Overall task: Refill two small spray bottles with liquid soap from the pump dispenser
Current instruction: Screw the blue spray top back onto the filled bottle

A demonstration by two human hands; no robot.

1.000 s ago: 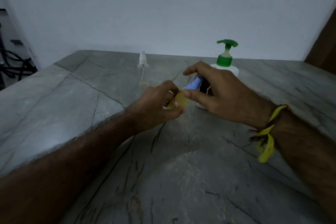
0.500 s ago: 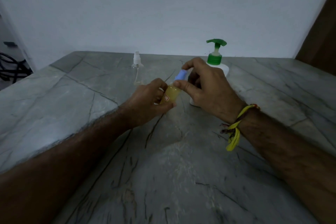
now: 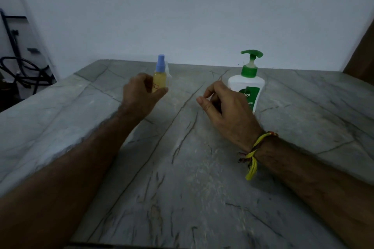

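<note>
My left hand [image 3: 139,95] grips a small spray bottle [image 3: 159,79] with yellow liquid and a blue cap, held upright above the counter. Right behind it stands a clear spray bottle [image 3: 168,73], mostly hidden, only its right edge showing. The white pump dispenser [image 3: 248,85] with a green pump stands to the right. My right hand [image 3: 224,111] hovers in front of the dispenser with loosely curled fingers, holding nothing and covering the dispenser's lower left.
All of it stands on a grey marble counter [image 3: 182,178] that runs back to a pale wall. Past the counter's left edge are dark cables and a stand [image 3: 22,70]. A brown surface [image 3: 362,56] shows at the far right.
My right hand let go of the blue cap and drew back toward the dispenser. My left hand carried the yellow bottle left and away, turning it upright in front of the clear bottle.
</note>
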